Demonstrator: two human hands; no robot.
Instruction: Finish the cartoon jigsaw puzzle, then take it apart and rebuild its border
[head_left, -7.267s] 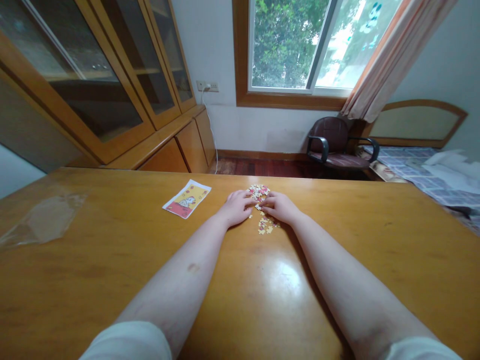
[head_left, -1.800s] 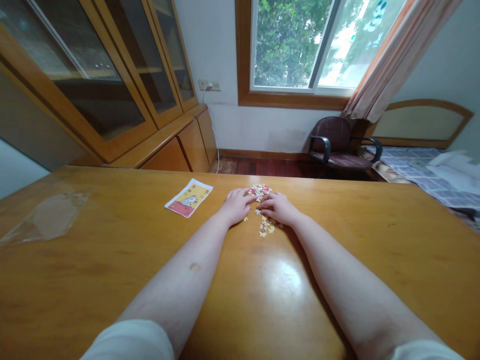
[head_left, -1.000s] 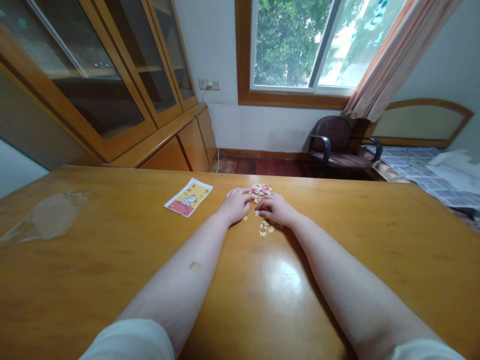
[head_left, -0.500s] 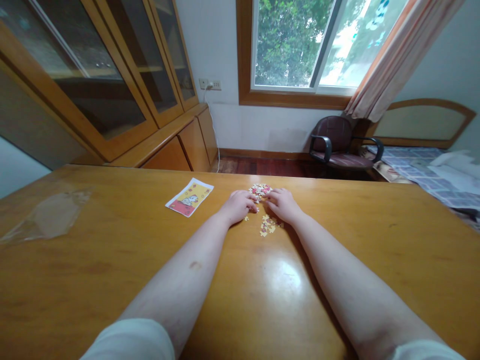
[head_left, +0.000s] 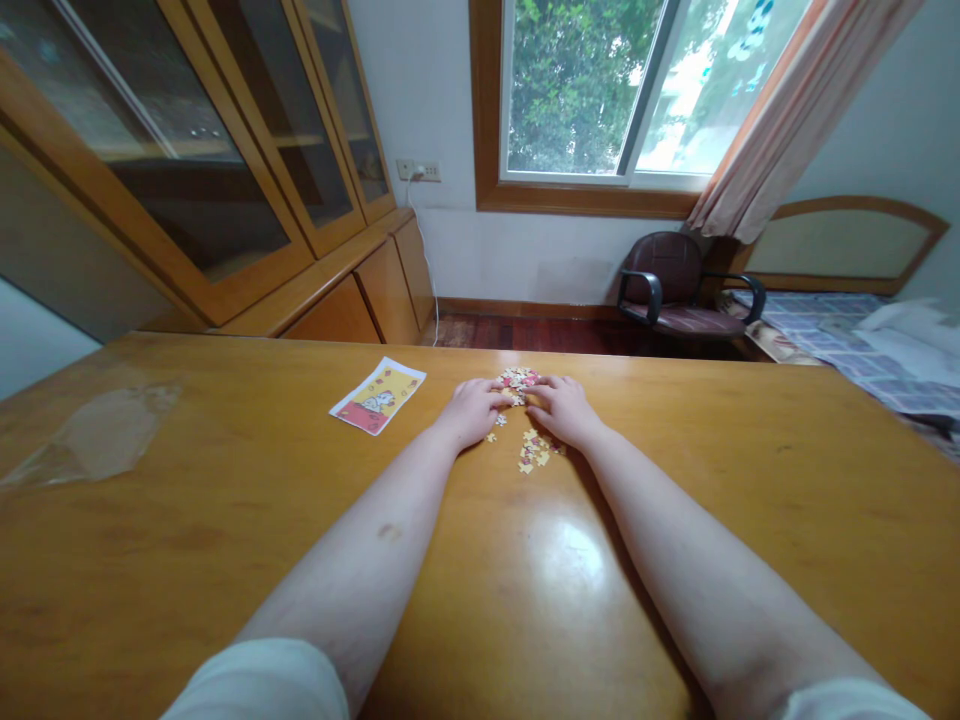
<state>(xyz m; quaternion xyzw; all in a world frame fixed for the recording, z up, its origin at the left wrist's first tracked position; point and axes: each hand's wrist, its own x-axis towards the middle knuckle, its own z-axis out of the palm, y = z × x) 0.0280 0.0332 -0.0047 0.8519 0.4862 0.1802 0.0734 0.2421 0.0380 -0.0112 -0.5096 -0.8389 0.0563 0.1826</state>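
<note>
Small red, yellow and white jigsaw pieces lie on the wooden table [head_left: 225, 520]. A joined patch of pieces [head_left: 517, 378] sits at the far side, and a loose scatter of pieces [head_left: 534, 452] lies nearer me. My left hand [head_left: 474, 410] rests palm down just left of the patch, fingertips pinched at its edge. My right hand [head_left: 564, 410] lies just right of it, fingers curled onto the patch's near edge. Whether either hand holds a piece is too small to tell.
A picture card [head_left: 377, 395] in red and yellow lies left of my hands. A clear plastic bag [head_left: 94, 435] lies at the table's far left. Beyond the table stand a wooden cabinet [head_left: 225, 200], a dark armchair [head_left: 679, 290] and a bed [head_left: 862, 340].
My right hand has drawn back from the loose scatter and moved up to the joined patch. My left hand has barely shifted. The view wobbled slightly.
</note>
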